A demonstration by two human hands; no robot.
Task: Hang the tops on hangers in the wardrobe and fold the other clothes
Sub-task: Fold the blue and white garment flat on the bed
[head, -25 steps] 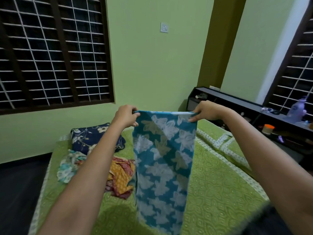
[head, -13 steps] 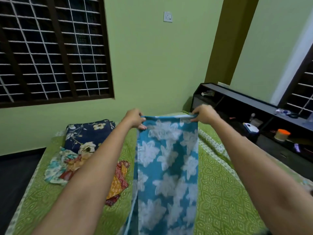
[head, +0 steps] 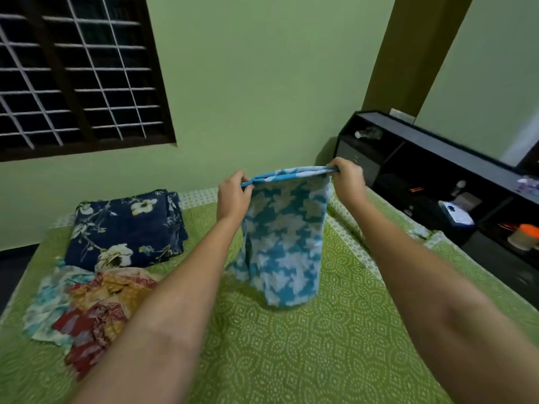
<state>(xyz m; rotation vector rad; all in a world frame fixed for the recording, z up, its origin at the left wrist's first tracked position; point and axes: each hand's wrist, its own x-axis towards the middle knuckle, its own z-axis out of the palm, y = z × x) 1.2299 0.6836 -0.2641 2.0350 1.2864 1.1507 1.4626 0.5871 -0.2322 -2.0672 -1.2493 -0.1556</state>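
A blue garment with a white flower print [head: 284, 237] hangs above the green bedspread [head: 306, 345], its lower end lying on the bed. My left hand [head: 232, 195] pinches its top left corner and my right hand [head: 348, 180] pinches the top right corner, both arms stretched forward. At the left of the bed lies a folded navy floral cloth [head: 125, 228]. In front of it sits a crumpled heap of yellow, red and pale teal clothes [head: 87, 310].
A low black shelf unit [head: 437, 182] runs along the bed's right side, holding an orange-lidded jar [head: 523, 237] and small items. A barred dark window [head: 73, 74] fills the green wall at the left. Dark floor shows beyond the bed's left edge.
Both hands have moved lower and farther forward with the blue garment. Its lower part has come down onto the bedspread, so less cloth hangs free.
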